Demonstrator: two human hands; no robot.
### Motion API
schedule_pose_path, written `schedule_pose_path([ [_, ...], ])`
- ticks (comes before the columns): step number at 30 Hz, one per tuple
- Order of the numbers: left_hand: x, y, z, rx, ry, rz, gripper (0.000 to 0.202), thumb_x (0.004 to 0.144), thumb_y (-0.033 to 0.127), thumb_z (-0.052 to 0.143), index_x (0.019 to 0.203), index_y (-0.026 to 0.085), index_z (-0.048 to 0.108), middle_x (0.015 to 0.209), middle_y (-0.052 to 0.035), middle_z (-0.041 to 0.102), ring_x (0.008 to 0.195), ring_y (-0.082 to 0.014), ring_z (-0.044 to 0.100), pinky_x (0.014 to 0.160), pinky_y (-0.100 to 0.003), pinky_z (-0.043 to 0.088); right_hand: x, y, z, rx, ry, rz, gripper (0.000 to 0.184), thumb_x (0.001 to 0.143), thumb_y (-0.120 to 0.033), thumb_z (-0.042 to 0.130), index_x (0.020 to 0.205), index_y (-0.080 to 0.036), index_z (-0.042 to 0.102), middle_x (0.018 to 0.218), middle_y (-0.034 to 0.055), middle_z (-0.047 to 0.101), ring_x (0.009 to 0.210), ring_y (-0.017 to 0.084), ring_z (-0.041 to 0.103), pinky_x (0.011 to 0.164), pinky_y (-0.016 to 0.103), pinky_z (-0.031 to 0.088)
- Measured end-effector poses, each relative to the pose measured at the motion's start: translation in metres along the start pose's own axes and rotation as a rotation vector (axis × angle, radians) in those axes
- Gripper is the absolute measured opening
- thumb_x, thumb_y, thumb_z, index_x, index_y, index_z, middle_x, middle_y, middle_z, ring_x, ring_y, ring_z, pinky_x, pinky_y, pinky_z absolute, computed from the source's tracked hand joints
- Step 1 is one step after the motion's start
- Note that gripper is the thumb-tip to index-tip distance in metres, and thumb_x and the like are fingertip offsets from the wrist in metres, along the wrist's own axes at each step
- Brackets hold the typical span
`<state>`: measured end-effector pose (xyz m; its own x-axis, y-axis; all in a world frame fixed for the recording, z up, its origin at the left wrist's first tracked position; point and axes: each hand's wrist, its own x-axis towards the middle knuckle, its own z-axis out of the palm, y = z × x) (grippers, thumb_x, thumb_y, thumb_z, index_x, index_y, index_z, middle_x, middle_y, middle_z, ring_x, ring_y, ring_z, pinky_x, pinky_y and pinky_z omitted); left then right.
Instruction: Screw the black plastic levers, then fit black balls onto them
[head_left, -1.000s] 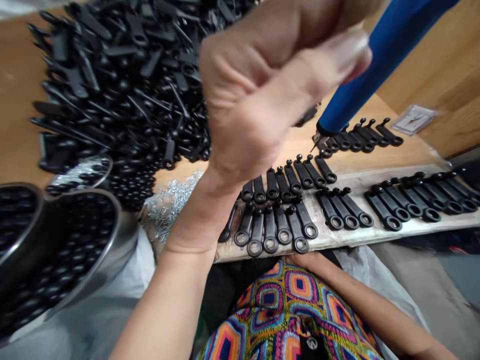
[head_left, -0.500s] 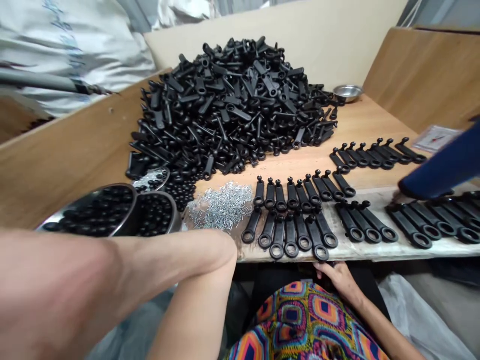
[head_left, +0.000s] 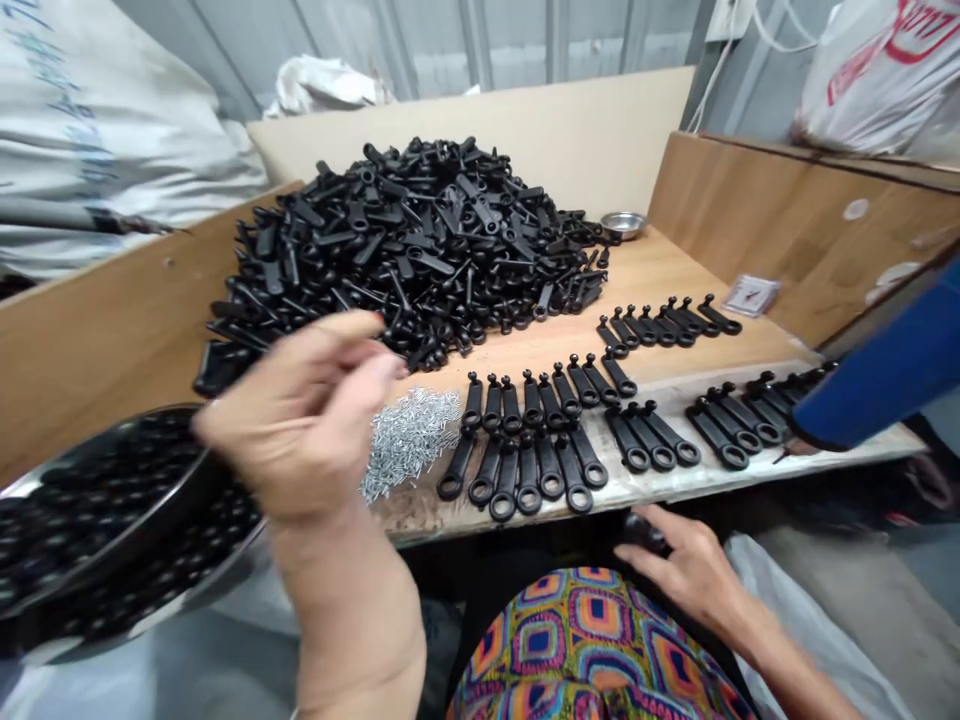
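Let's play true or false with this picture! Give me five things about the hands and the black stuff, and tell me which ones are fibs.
1. The right hand has a black piece in its fingers. True.

2. The left hand is gripping the blue tool. False: the tool is over at the right edge of the picture, well away from that hand.

3. A shiny metal bowl sits near the back, to the right of the big black heap. True.

4. The silver pins are inside the metal bowl. False: they lie in a loose pile on the table.

5. The black handles in rows have their ring ends toward the table's near edge. True.
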<state>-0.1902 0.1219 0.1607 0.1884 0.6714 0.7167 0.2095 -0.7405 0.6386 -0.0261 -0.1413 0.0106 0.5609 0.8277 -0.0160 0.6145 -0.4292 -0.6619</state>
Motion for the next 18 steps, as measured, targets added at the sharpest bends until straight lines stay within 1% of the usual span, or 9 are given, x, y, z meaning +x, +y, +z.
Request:
schedule_pose_path([
  [1, -0.005, -0.005, 0.006, 0.064, -0.106, -0.036, 0.039, 0.077, 0.039, 0.057, 0.111, 0.022, 0.059, 0.086, 0.0006, 0.062, 0.072, -0.0106, 0.059, 0.064, -0.023, 0.049, 0.006, 0.001, -0.009, -0.059, 0.147, -0.075, 0.025, 0.079, -0.04, 0.058, 0.088, -0.018, 0.063, 0.081, 0.0039, 0.068, 0.076, 0.02, 0.063, 0.071, 0.028, 0.045],
  [2, -0.012, -0.011, 0.011, 0.171, -0.245, -0.084, 0.038, 0.076, 0.039, 0.058, 0.11, 0.023, 0.061, 0.083, 0.0001, 0.063, 0.071, -0.0122, 0.059, 0.067, -0.025, 0.049, 0.013, 0.003, -0.017, -0.123, 0.282, -0.142, 0.026, 0.081, -0.04, 0.056, 0.089, -0.017, 0.063, 0.084, 0.0061, 0.068, 0.078, 0.02, 0.063, 0.073, 0.029, 0.046],
  [4, -0.029, -0.024, 0.018, 0.508, -0.534, -0.193, 0.04, 0.078, 0.043, 0.053, 0.112, 0.023, 0.061, 0.087, -0.0034, 0.066, 0.079, -0.0188, 0.061, 0.075, -0.032, 0.048, 0.031, 0.009, -0.029, -0.256, 0.462, -0.226, 0.027, 0.083, -0.041, 0.054, 0.084, -0.015, 0.062, 0.087, 0.0092, 0.067, 0.081, 0.022, 0.062, 0.076, 0.03, 0.045],
  [6, -0.047, -0.035, 0.021, 0.758, -0.772, -0.297, 0.046, 0.08, 0.047, 0.046, 0.119, 0.023, 0.057, 0.095, -0.0079, 0.066, 0.089, -0.0268, 0.061, 0.078, -0.039, 0.046, 0.048, 0.013, -0.035, -0.379, 0.522, -0.232, 0.029, 0.084, -0.043, 0.054, 0.08, -0.015, 0.06, 0.091, 0.0106, 0.066, 0.087, 0.024, 0.061, 0.077, 0.032, 0.044],
  [7, -0.056, -0.039, 0.022, 0.82, -0.864, -0.334, 0.048, 0.081, 0.048, 0.044, 0.121, 0.024, 0.055, 0.098, -0.009, 0.066, 0.091, -0.0295, 0.061, 0.077, -0.041, 0.045, 0.056, 0.014, -0.037, -0.435, 0.521, -0.208, 0.031, 0.084, -0.045, 0.054, 0.078, -0.015, 0.059, 0.093, 0.0109, 0.065, 0.089, 0.026, 0.06, 0.078, 0.034, 0.044],
  [8, -0.063, -0.042, 0.022, 0.847, -0.924, -0.359, 0.048, 0.082, 0.048, 0.042, 0.122, 0.025, 0.054, 0.101, -0.0095, 0.066, 0.093, -0.0309, 0.061, 0.076, -0.041, 0.045, 0.063, 0.014, -0.037, -0.487, 0.504, -0.17, 0.032, 0.084, -0.046, 0.053, 0.078, -0.015, 0.059, 0.094, 0.0111, 0.065, 0.091, 0.027, 0.059, 0.077, 0.035, 0.043],
  [10, -0.073, -0.045, 0.021, 0.864, -0.973, -0.375, 0.046, 0.081, 0.049, 0.04, 0.12, 0.027, 0.053, 0.106, -0.0089, 0.064, 0.096, -0.0311, 0.06, 0.075, -0.039, 0.044, 0.072, 0.01, -0.036, -0.577, 0.436, -0.086, 0.034, 0.085, -0.048, 0.052, 0.078, -0.016, 0.058, 0.093, 0.0107, 0.063, 0.091, 0.028, 0.058, 0.073, 0.036, 0.042],
  [14, -0.075, -0.047, 0.02, 0.888, -0.973, -0.394, 0.05, 0.079, 0.048, 0.043, 0.124, 0.028, 0.049, 0.109, -0.0091, 0.063, 0.096, -0.0297, 0.06, 0.074, -0.036, 0.043, 0.077, -0.001, -0.032, -0.683, 0.309, -0.001, 0.04, 0.085, -0.054, 0.049, 0.077, -0.016, 0.057, 0.089, 0.0108, 0.06, 0.087, 0.029, 0.058, 0.065, 0.034, 0.038],
  [18, -0.074, -0.051, 0.023, 0.836, -0.933, -0.414, 0.05, 0.076, 0.041, 0.045, 0.124, 0.026, 0.05, 0.104, -0.0089, 0.064, 0.092, -0.0279, 0.06, 0.072, -0.033, 0.041, 0.075, -0.005, -0.029, -0.717, 0.291, 0.031, 0.042, 0.084, -0.056, 0.047, 0.084, -0.015, 0.055, 0.088, 0.0111, 0.059, 0.085, 0.029, 0.059, 0.063, 0.034, 0.038],
])
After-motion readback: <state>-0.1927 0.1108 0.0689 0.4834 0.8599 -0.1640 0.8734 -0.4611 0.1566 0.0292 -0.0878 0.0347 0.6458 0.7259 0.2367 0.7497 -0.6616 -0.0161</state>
